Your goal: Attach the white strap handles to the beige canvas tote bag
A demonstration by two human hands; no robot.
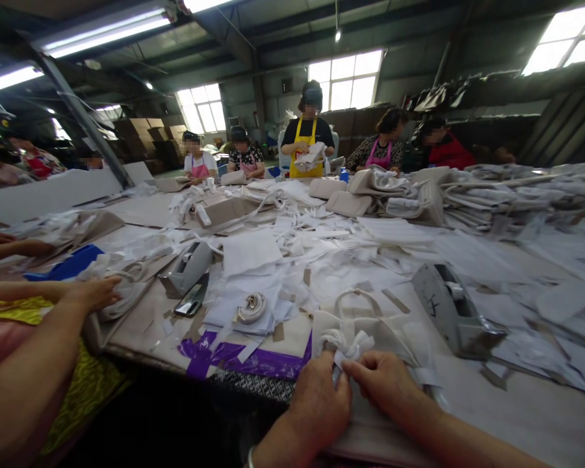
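A cream handbag [325, 323] lies at the table's front edge, its loop handle [357, 292] pointing away from me. Bunched over its front is a soft white wrapping strip [350, 344]. My left hand [322, 398] has its fingers closed around the lower part of this strip. Thumb and forefinger of my right hand [387, 383] pinch the strip just beside the left thumb. The two hands nearly touch, and they hide part of the bag.
Grey tape dispensers [455, 312] [186, 268] stand on both sides. Left of centre are a phone [192, 296], a coiled strap [250, 308] on white sheets and purple tape [253, 359]. A co-worker's arm [43, 344] reaches in at left. Bags and co-workers line the far side.
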